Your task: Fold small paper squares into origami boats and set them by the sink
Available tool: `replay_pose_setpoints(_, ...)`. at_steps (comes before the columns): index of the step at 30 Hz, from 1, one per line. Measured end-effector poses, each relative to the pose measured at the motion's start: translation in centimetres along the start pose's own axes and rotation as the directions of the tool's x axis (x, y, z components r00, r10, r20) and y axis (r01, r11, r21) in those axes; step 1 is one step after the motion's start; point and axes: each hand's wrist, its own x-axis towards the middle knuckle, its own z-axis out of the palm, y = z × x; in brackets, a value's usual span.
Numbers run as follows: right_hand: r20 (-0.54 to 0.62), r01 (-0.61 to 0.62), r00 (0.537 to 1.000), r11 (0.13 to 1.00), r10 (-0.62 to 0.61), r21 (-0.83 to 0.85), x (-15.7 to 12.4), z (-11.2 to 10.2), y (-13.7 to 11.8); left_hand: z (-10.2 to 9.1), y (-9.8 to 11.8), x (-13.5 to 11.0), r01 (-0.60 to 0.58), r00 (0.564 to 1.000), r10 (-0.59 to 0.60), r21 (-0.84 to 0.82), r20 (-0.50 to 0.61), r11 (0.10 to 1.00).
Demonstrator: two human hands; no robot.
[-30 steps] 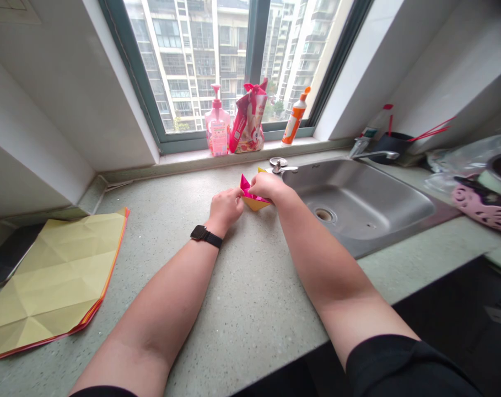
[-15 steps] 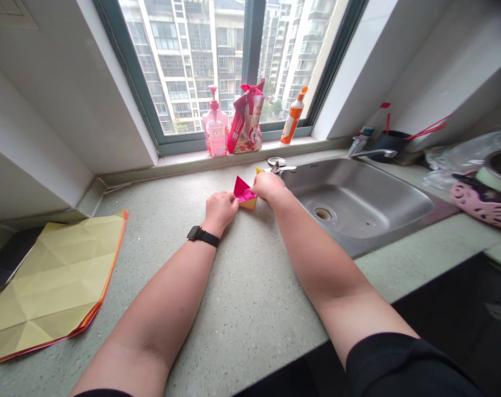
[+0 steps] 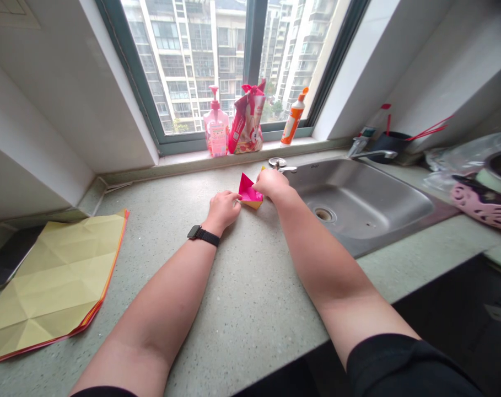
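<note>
Head view: folded pink-and-yellow paper [image 3: 249,194] shifted slightly toward sink [image 3: 349,171] since last frame, gripped by right hand [image 3: 273,184] fingers; left hand [image 3: 223,211] fingers open, just beside it.

Soft daylight from the window [image 3: 242,66]
Diffuse brightness fades away from it; dull sheen lies on the steel sink [image 3: 357,204] to its right; frame edges bow with wide-angle distortion.
</note>
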Motion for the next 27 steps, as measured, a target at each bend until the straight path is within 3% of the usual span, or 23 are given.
replay_pose_setpoints(6,-0.028,0.011,1.0,1.0,-0.01,0.019,-0.4,-0.7,0.1,0.3,-0.1,0.1,-0.06,0.998,0.06,-0.056,-0.001,0.997)
replay_pose_setpoints(17,-0.104,-0.03,0.994,0.996,0.039,0.087,-0.1,-2.0,2.2,0.0,-0.5,-0.1,0.019,0.999,-0.021,-0.039,-0.039,0.999)
replay_pose_setpoints(27,-0.127,-0.049,0.99,0.992,0.063,0.116,-0.1,-2.0,2.7,0.3,-0.1,0.1,-0.093,0.995,0.096,-0.072,0.034,0.993)
